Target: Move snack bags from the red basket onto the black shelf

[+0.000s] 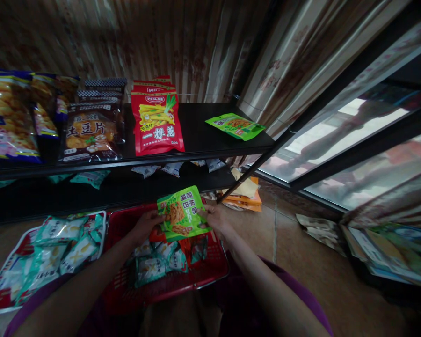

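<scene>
I hold a green snack packet (pixel 182 213) over a red basket (pixel 210 269) with both hands. My left hand (pixel 146 224) grips its left edge and my right hand (pixel 215 219) grips its right edge. Beneath the packet, the basket holds several teal and red snack packets (pixel 161 264). Another green packet (pixel 235 125) lies flat at the right end of the upper black shelf (pixel 203 140).
The upper shelf also carries red packets (pixel 156 119), dark chip bags (pixel 91 131) and yellow-blue bags (pixel 7 117). A tray of teal packets (pixel 52 248) lies at the left. Orange packets (pixel 247 196) and papers (pixel 319 224) lie on the floor at the right.
</scene>
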Demonstrator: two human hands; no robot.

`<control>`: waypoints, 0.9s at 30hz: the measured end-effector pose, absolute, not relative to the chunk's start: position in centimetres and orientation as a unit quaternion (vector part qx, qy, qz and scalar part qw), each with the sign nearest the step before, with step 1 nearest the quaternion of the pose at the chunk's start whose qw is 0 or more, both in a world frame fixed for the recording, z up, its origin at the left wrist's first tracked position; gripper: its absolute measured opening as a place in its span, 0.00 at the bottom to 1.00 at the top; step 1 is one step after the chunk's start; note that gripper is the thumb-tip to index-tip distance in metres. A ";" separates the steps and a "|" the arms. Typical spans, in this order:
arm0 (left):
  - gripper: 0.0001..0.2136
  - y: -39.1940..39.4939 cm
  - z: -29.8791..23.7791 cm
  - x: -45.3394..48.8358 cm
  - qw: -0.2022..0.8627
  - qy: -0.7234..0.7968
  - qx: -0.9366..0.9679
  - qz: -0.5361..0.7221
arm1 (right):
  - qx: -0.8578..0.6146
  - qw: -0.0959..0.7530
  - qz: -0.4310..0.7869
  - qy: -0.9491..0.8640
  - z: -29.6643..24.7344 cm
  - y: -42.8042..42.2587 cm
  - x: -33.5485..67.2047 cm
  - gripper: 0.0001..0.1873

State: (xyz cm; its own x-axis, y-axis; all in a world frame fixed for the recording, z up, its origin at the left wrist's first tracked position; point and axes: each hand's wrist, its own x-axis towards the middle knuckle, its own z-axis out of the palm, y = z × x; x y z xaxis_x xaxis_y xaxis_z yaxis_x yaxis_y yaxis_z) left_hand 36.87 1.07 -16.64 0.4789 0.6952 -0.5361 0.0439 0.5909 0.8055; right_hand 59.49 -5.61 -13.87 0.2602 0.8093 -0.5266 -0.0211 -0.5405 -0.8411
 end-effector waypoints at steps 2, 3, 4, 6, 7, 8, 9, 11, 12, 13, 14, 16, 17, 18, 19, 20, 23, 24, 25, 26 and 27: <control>0.18 1.0 -16.4 36.7 0.773 0.450 0.405 0.190 | -0.700 0.377 0.512 -0.327 -13.6 -5.5 60.1 0.09; 0.19 1.0 -16.3 36.5 0.772 0.445 0.418 0.174 | -0.702 0.374 0.498 -0.346 -13.4 -5.4 60.3 0.09; 0.19 1.0 -16.2 36.4 0.767 0.442 0.437 0.159 | -0.705 0.369 0.485 -0.362 -13.3 -5.4 60.5 0.09; 0.20 1.1 -16.0 36.2 0.748 0.440 0.474 0.148 | -0.716 0.352 0.463 -0.386 -13.2 -5.4 60.8 0.09; 0.21 1.1 -16.0 36.1 0.738 0.442 0.486 0.153 | -0.722 0.341 0.454 -0.396 -13.2 -5.4 60.9 0.09; 0.21 1.2 -15.9 36.0 0.728 0.450 0.490 0.164 | -0.726 0.328 0.445 -0.408 -13.2 -5.4 61.0 0.09; 0.22 1.3 -15.9 35.9 0.718 0.463 0.488 0.178 | -0.730 0.314 0.436 -0.423 -13.2 -5.5 61.0 0.10; 0.23 1.4 -16.0 35.8 0.698 0.491 0.481 0.203 | -0.735 0.283 0.417 -0.453 -13.2 -5.5 60.9 0.10; 0.23 1.4 -16.1 35.7 0.692 0.496 0.481 0.210 | -0.738 0.267 0.410 -0.465 -13.2 -5.6 60.8 0.10; 0.24 1.4 -16.3 35.7 0.693 0.493 0.483 0.209 | -0.741 0.252 0.406 -0.473 -13.1 -5.7 60.7 0.10; 0.24 1.3 -16.4 35.7 0.704 0.478 0.486 0.200 | -0.741 0.237 0.407 -0.478 -13.1 -5.7 60.5 0.11; 0.23 0.9 -16.8 35.7 0.736 0.436 0.492 0.162 | -0.739 0.210 0.408 -0.493 -13.0 -5.8 60.1 0.11; 0.23 0.6 -17.1 35.8 0.748 0.420 0.495 0.140 | -0.739 0.196 0.402 -0.504 -13.0 -5.9 59.9 0.11; 0.23 0.3 -17.4 35.9 0.752 0.412 0.500 0.121 | -0.741 0.181 0.390 -0.517 -13.0 -5.9 59.7 0.10; 0.23 -0.1 -17.8 36.0 0.748 0.415 0.506 0.111 | -0.743 0.165 0.374 -0.529 -13.1 -5.9 59.4 0.10; 0.23 -0.4 -18.2 36.1 0.738 0.421 0.516 0.107 | -0.746 0.149 0.358 -0.542 -13.1 -5.9 59.2 0.10; 0.22 -0.9 -19.4 36.4 0.698 0.442 0.554 0.103 | -0.744 0.116 0.329 -0.570 -13.5 -5.9 58.8 0.10; 0.22 -0.9 -19.7 36.4 0.692 0.443 0.561 0.104 | -0.745 0.111 0.326 -0.572 -13.6 -5.8 58.7 0.11; 0.22 -0.9 -19.9 36.5 0.689 0.442 0.565 0.104 | -0.747 0.108 0.324 -0.570 -13.6 -5.8 58.7 0.11; 0.23 -0.8 -20.0 36.5 0.687 0.441 0.568 0.106 | -0.749 0.109 0.323 -0.568 -13.6 -5.8 58.8 0.11; 0.23 -0.7 -20.0 36.5 0.686 0.440 0.570 0.107 | -0.750 0.114 0.324 -0.565 -13.6 -5.8 58.9 0.12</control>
State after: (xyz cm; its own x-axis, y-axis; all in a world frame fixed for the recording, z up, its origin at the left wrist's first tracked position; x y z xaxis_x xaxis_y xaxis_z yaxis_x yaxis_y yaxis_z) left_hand 36.51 -0.73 -20.00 0.5901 0.6485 -0.4808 0.3542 0.3272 0.8761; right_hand 58.93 -5.85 -13.61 0.1517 0.9215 -0.3574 0.7739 -0.3357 -0.5370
